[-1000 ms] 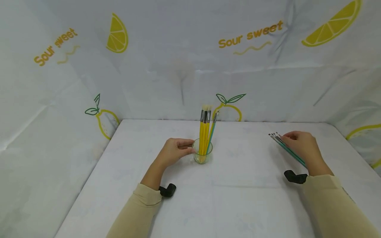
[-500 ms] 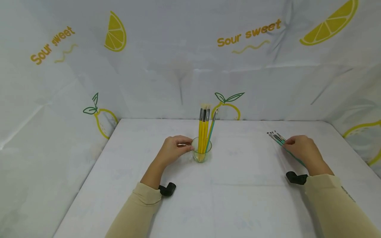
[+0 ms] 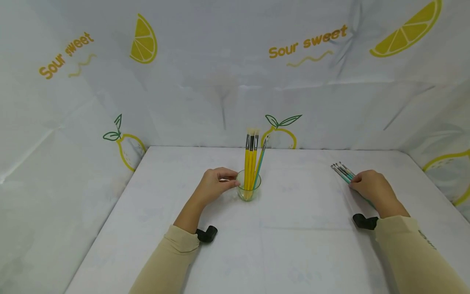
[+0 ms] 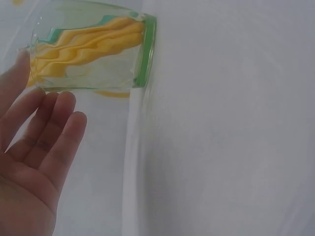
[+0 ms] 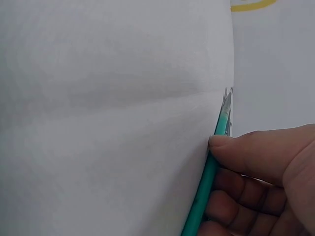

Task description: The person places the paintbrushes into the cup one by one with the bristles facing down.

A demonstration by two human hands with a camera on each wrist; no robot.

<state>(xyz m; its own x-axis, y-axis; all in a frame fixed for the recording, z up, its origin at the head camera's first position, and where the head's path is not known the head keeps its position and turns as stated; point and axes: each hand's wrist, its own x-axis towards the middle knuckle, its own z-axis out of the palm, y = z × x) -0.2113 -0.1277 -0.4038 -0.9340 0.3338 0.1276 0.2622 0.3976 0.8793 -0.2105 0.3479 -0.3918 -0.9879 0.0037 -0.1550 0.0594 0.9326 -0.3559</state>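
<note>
A clear greenish glass (image 3: pixel 248 195) stands upright on the table. In it lean several yellow paintbrushes (image 3: pixel 250 163) and a teal-handled paintbrush (image 3: pixel 260 165), bristles up. My left hand (image 3: pixel 212 185) holds the glass at its left side, thumb and fingertips at the rim; in the left wrist view the glass (image 4: pixel 88 73) shows beyond the fingers. At the right, my right hand (image 3: pixel 372 188) pinches a bundle of thin teal paintbrushes (image 3: pixel 343 172), which lies low along the table with tips pointing away to the left. The right wrist view shows the thumb (image 5: pixel 229 146) pressing a teal handle (image 5: pixel 201 196).
The white-covered table (image 3: pixel 271 253) ends at a back edge in front of a hanging cloth (image 3: pixel 205 73) printed with lemons and words. Black wrist mounts (image 3: pixel 207 234) sit at both cuffs.
My right hand has lowered slightly and slid down along the teal paintbrushes, so more of their front ends shows. The left hand and the glass have stayed in place.
</note>
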